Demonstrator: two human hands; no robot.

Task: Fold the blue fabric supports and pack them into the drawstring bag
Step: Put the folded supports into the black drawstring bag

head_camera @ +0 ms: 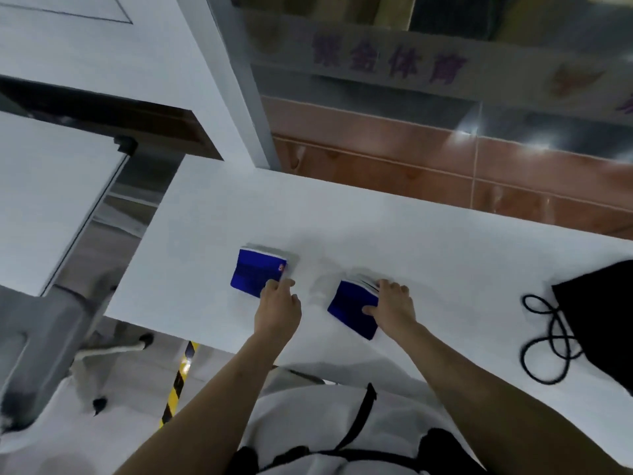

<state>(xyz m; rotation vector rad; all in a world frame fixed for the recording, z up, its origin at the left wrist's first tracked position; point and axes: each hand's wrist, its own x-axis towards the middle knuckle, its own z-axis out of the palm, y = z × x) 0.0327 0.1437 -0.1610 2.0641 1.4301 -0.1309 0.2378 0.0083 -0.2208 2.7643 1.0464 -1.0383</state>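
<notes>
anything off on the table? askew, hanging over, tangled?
Mostly tidy. The right blue support lies skewed beside the squarer left blue support, and the black drawstring bag has its cord sprawled in loose loops.

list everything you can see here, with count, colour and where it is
blue fabric supports: 2, blue with pale edges, folded flat on the white table, one at centre-left, one at centre
drawstring bag: 1, black, right edge of the table, partly cut off
cord: 1, black, looped on the table beside the bag
white table: 1, white, fills the middle
floor tiles: several, reddish brown, beyond the table
hazard tape: 1 strip, yellow and black, on the floor below the table
left hand: 1, touching the left support's near corner
right hand: 1, grips the right support's edge
</notes>
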